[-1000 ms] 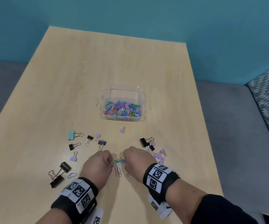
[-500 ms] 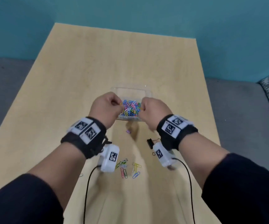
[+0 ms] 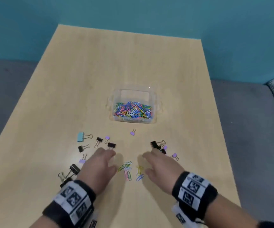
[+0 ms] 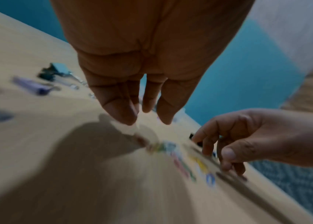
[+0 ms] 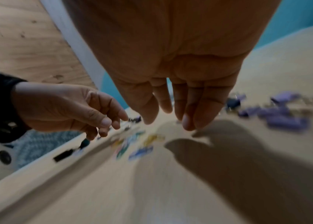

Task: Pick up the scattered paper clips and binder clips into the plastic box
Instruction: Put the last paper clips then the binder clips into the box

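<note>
Paper clips [image 3: 129,170] lie in a small bright bunch on the counter [image 3: 133,63], right between my two hands. My left hand [image 3: 100,165] is just beside them on one side, and my right hand [image 3: 159,167] is just beside them on the other. Both hands have loose, spread fingers and hold nothing. The plastic box [image 3: 156,102] sits farther up the counter, with lots of colored clips inside it. Binder clips [image 3: 111,145] lie around both hands, black, purple and one blue [image 3: 80,137].

I think things could go wrong here. The paper clips are thin and flat, so my fingers may slide over them and push them apart. If I grab too fast, some may slip out and drop before I reach the box. My left fingers are close to a black binder clip, so I may bump it away.
</note>
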Demonstrator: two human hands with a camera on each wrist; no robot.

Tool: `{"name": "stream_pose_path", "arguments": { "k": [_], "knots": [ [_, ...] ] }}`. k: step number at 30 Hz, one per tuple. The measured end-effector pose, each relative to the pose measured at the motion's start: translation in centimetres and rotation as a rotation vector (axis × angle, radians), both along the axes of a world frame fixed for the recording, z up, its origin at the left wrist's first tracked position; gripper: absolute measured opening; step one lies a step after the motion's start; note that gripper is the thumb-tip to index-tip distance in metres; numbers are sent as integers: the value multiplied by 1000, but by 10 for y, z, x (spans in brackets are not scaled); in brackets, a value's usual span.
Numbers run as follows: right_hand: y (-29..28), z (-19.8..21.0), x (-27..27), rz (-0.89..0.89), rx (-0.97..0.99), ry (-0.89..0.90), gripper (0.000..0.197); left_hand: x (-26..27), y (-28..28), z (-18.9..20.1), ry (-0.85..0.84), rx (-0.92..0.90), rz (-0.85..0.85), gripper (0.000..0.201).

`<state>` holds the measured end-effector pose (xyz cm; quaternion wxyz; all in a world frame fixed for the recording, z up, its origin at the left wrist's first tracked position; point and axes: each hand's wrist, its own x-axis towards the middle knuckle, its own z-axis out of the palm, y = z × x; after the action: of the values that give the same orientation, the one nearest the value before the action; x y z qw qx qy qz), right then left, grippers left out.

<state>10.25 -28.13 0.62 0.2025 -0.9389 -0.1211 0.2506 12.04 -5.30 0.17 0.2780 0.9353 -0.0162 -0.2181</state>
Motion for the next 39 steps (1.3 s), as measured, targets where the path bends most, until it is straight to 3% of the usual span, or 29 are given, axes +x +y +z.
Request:
{"name": "stream_pose_path", "arguments": {
  "k": [6,9,16,21,25,31,34,36,39],
  "knots": [
    [15,-24,-37,-28,-10,-29,65,-37,-9,-27,-86,5,-52,63],
    [28,-28,-32,-53,-13,-60,56,-35,-24,-30,-98,38,-90,57],
    [49,-31,-13,-44,9,-103,34,-23,-36,-32,-141,22,-34,13],
    [46,-37,-8,14,-22,-121,20,-22,-32,-34,-162,40,-26,1],
    [43,-36,-7,29,-33,-123,25,-21,-30,-33,-160,70,-50,5],
    [36,-30,-1,137,-130,-165,14,-17,-23,-30,-116,105,-60,7],
    [33,-28,3,218,-222,-130,24,-14,-21,-29,-87,87,-40,10],
    [31,-32,7,193,-223,-135,28,-11,-20,-27,-56,73,-18,11],
    [30,-30,14,157,-191,-119,17,-6,-18,-27,-15,37,9,15]
  ]
}}
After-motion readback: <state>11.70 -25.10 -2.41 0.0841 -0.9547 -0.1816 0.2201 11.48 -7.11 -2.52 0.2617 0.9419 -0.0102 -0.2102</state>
